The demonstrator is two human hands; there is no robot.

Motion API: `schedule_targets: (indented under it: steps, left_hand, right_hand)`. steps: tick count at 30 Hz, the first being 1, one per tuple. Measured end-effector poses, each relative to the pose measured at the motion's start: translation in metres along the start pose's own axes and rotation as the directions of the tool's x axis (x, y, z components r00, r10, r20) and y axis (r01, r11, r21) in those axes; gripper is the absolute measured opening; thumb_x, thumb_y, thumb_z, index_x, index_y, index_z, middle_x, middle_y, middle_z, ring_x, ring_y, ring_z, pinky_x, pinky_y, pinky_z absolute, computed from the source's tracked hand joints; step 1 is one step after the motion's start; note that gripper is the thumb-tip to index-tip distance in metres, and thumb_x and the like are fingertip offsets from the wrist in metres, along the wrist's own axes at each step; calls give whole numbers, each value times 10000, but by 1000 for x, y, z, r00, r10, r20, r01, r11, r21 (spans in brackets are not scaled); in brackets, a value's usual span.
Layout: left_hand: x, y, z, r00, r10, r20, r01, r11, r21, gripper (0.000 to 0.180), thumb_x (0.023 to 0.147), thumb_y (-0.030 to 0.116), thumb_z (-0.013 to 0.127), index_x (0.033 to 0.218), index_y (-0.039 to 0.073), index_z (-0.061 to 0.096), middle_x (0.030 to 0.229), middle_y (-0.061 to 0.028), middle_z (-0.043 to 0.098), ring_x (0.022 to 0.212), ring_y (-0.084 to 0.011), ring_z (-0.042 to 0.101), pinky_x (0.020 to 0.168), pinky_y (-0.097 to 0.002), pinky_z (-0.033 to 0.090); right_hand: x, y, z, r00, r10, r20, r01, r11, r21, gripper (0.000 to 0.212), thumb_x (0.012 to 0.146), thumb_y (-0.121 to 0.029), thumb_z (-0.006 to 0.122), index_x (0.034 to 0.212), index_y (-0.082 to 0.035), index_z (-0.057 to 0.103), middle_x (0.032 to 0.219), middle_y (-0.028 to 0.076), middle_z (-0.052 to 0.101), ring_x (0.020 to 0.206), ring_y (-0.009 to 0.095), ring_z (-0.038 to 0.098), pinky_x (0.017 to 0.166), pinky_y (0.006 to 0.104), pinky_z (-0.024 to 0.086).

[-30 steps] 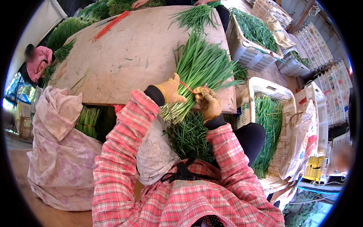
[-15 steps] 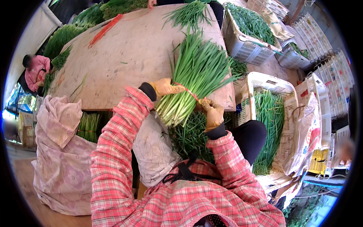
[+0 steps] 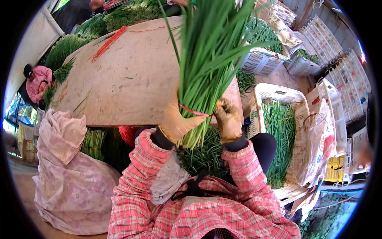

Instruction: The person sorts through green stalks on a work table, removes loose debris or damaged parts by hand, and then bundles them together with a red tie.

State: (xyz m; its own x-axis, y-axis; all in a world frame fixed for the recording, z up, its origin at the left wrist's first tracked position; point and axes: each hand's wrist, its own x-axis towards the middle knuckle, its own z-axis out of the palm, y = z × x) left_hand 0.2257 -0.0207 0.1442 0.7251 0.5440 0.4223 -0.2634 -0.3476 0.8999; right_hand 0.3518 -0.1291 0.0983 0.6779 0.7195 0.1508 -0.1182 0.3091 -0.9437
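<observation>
A thick bundle of garlic chives [image 3: 211,67] stands nearly upright over the table's near edge, long green leaves up and pale stems down. A red tie [image 3: 193,110] circles its lower part. My left hand [image 3: 177,124], in a tan glove, is closed round the bundle's left side, with the thumb across the stems just below the tie. My right hand [image 3: 229,122], in a stained glove, is closed at the bundle's right side, its fingertips pinching the end of the tie. What lies inside the right fist is hidden.
The wooden table [image 3: 131,79] bears loose red ties [image 3: 109,44] and heaped chives [image 3: 67,46] along its far left edge. A white crate [image 3: 260,107] of chives stands to my right. A cloth-covered heap [image 3: 71,179] is at left. A person in pink [image 3: 38,81] sits beyond.
The bundle has been raised toward me and turned more upright, its leaves now hiding the table's far right. My left hand has come nearer and lower; my right stays beside the tie.
</observation>
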Motion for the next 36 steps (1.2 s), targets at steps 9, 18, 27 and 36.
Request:
schedule_targets:
  steps: [9, 18, 27, 36]
  left_hand:
    - [27, -49, -71, 964, -232, 132, 220, 971, 94, 559, 755, 156, 686, 1226, -17, 440, 1149, -102, 551, 1014, -179, 545, 880, -309, 446]
    - [28, -105, -87, 963, -144, 226, 112, 983, 148, 447, 866, 212, 552, 1243, -1, 438, 1158, -130, 533, 1012, -213, 547, 853, -317, 476]
    - [50, -108, -70, 981, -18, 191, 54, 980, -189, 327, 868, 199, 546, 1140, 18, 535, 1019, -114, 604, 896, -200, 572, 799, -327, 467]
    - [98, -24, -55, 958, -133, 256, 47, 948, 315, 773, 764, 370, 694, 1291, -78, 347, 1213, -199, 511, 1064, -232, 520, 958, -352, 385]
  right_hand:
    - [57, 3, 13, 974, -88, 209, 105, 992, -72, 26, 832, -4, 600, 833, 22, 597, 817, 21, 575, 738, 99, 530, 692, 220, 445]
    - [75, 22, 3, 969, 29, 245, 57, 940, -335, 62, 821, -31, 603, 779, 15, 603, 813, 28, 551, 743, 81, 460, 641, 228, 399]
    - [38, -28, 31, 974, 222, 51, -159, 822, -547, 174, 845, -48, 589, 995, 36, 614, 865, 43, 643, 795, 118, 570, 728, 234, 454]
    - [32, 31, -5, 947, 205, 246, -315, 740, 595, 205, 850, 9, 483, 1037, 66, 545, 1031, 152, 603, 961, 285, 591, 886, 481, 476]
